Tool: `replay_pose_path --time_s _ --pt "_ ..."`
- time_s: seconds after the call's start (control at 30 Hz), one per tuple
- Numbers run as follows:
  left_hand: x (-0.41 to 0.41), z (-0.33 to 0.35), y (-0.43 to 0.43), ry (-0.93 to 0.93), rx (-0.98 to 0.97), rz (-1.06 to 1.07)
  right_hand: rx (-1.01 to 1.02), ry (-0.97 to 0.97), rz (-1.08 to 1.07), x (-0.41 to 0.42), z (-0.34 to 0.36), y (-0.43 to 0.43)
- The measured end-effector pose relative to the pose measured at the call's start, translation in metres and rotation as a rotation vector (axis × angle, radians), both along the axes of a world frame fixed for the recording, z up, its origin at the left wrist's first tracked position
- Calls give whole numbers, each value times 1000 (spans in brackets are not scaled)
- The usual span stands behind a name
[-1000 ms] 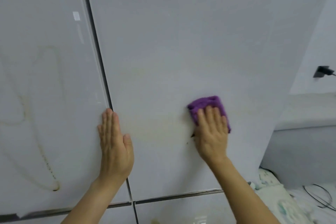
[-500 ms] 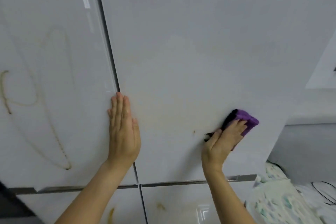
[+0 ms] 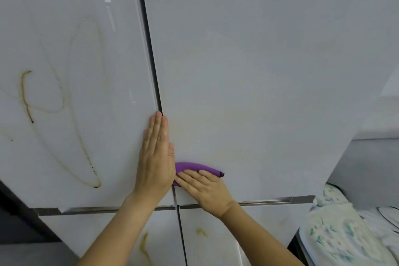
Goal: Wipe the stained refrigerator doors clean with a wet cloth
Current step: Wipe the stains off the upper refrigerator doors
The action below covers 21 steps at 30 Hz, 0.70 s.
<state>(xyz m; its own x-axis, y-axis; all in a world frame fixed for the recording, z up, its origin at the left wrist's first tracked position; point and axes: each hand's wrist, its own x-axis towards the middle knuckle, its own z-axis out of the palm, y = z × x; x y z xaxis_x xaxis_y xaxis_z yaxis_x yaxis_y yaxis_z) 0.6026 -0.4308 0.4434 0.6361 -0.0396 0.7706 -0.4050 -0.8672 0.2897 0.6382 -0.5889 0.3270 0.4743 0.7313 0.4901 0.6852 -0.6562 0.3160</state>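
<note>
The right hand [image 3: 207, 190] is pressing the cloth [image 3: 194, 167] against the right door [image 3: 269, 60] with fingers stretched flat over it, not curled round it. The cloth is sitting just right of the seam [image 3: 151, 49], its end touching the left hand [image 3: 156, 157]. That hand is lying flat and relaxed across the seam, gripping nothing and bracing the doors. A second ago the cloth was working well right of the seam; it is now finishing a sweep back to it, so the door's low band is probably getting covered. A faint yellow film [image 3: 216, 127] is still showing right of the seam. Left of it, the brown loop [image 3: 26, 93] on the left door [image 3: 64, 17] is waiting untouched, so much work is remaining.
</note>
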Motion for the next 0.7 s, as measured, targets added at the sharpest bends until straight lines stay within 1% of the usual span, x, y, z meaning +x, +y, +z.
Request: replay_pose_path --time_s 0.07,0.13,0.3,0.43,0.53,0.7 --pt "0 -3 -3 -11 3 14 -46 1 8 3 -1 -26" --pt "2 -7 -12 -26 -2 28 -48 6 -30 6 1 -56" --pt "9 -22 -42 -34 -47 63 -32 26 -238 11 4 -153" --pt "12 -30 -59 -24 -95 109 -171 44 -374 11 1 -231" --pt "13 -28 -65 -24 -122 146 -268 67 -375 16 1 -272" --pt "8 -33 -73 16 -172 191 -347 159 -324 20 -13 -311"
